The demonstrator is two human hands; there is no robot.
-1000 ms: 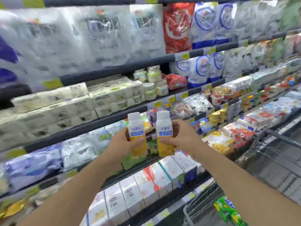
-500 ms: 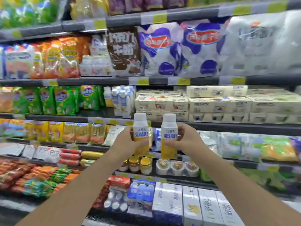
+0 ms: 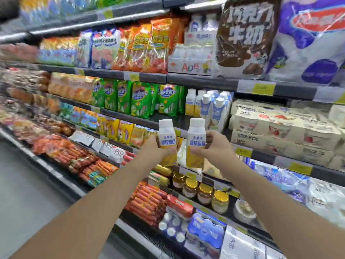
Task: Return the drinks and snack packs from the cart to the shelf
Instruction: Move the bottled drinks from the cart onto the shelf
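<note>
Each of my hands holds one white-and-yellow yogurt drink bottle, upright, side by side in front of the chilled shelf. My left hand (image 3: 152,149) grips the left bottle (image 3: 166,139). My right hand (image 3: 214,146) grips the right bottle (image 3: 196,141). Just behind and above them, on a dark shelf (image 3: 168,119), stand matching yellow-and-white bottles (image 3: 190,102) beside blue-and-white cartons (image 3: 217,109). A bare stretch of that shelf lies left of those bottles. The cart is out of view.
Green snack packs (image 3: 140,99) fill the same shelf to the left. Boxed yogurt multipacks (image 3: 280,131) sit to the right. Jars with gold lids (image 3: 205,191) and sausage packs (image 3: 145,199) lie below. Grey aisle floor (image 3: 24,193) opens at the left.
The view has swung left along the shelves, away from the cart. My hands have kept both bottles upright and together, and the matching bottles on the shelf are now closer, right behind them.
</note>
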